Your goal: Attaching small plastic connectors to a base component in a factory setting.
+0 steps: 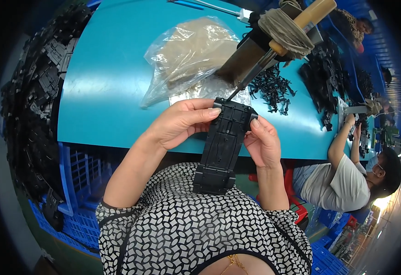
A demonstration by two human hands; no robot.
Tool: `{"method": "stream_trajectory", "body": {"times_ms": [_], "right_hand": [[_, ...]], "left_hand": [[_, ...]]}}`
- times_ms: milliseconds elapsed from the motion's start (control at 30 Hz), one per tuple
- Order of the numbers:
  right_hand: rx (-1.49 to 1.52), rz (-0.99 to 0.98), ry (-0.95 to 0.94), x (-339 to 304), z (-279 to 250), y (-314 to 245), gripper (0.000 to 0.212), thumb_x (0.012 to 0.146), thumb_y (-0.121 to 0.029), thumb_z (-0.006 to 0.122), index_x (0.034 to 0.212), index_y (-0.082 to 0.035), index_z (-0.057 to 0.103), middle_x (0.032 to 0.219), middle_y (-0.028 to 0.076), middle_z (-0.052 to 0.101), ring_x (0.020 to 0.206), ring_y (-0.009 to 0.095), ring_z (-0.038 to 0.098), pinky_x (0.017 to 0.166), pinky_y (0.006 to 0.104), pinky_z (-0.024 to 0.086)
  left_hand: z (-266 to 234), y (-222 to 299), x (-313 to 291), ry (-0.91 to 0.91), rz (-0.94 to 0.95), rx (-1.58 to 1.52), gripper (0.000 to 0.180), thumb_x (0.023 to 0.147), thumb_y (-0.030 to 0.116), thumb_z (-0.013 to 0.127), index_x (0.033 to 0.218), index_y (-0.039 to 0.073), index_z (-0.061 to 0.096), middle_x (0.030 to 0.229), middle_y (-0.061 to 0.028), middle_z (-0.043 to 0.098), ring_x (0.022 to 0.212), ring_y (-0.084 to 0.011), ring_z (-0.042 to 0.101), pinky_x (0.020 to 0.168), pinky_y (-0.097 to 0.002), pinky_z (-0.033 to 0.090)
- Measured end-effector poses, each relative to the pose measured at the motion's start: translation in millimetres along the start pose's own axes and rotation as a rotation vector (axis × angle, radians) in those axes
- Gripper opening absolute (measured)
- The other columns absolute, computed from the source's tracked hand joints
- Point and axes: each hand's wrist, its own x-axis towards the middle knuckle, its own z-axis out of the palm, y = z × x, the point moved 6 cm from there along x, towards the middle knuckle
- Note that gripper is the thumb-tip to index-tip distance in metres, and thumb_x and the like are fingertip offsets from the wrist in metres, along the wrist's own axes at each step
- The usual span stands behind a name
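Note:
A long black moulded plastic part (219, 144) is held between my two hands at the near edge of the blue-green table. My left hand (182, 120) pinches its far left corner, thumb on the top face. On the far right corner, my right hand (263, 140) grips with the thumb against the side. The part's near end rests close to my patterned top. A thin dark rod (235, 93) reaches down to the part's far edge from a bench-mounted tool with a cloth-wrapped handle (285, 33); whether it touches the part I cannot tell.
A clear plastic bag (189, 55) lies on the table (99, 91). Small black parts (274, 89) are heaped right of the tool. Blue crates (79, 174) and a big pile of black parts (35, 123) stand left. A co-worker (338, 181) works at the right.

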Motion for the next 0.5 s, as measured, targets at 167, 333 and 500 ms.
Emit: {"method": "stream_trajectory", "body": {"times_ms": [167,333,500], "right_hand": [[-0.012,-0.012,0.022,-0.9,3.1,-1.7,0.027,0.087,-0.016,0.052,0.106,0.003,0.055,0.094,0.006,0.061,0.08,0.01,0.055,0.071,0.0238,0.043],[-0.002,-0.031,0.031,-3.4,4.0,-3.3,0.028,0.087,-0.017,0.052,0.107,0.004,0.054,0.095,0.007,0.061,0.081,0.011,0.056,0.071,0.025,0.044],[0.016,-0.044,-0.004,-3.8,5.4,-3.3,0.029,0.087,-0.016,0.052,0.107,0.004,0.054,0.096,0.008,0.061,0.082,0.013,0.056,0.072,0.0261,0.044]], "left_hand": [[0.4,1.2,-0.2,-0.003,-0.002,-0.007,0.027,0.083,0.02,0.06,0.104,0.003,0.057,0.094,-0.0006,0.061,0.082,-0.0067,0.056,0.076,-0.0225,0.044],[4.9,4.8,-0.4,-0.003,0.011,-0.007,0.025,0.083,0.019,0.06,0.102,0.003,0.057,0.092,-0.0001,0.061,0.08,-0.0062,0.056,0.073,-0.0213,0.044],[3.7,4.3,0.2,-0.01,0.007,-0.008,0.024,0.083,0.019,0.06,0.101,0.003,0.057,0.091,-0.0001,0.06,0.079,-0.0055,0.056,0.072,-0.021,0.044]]}}
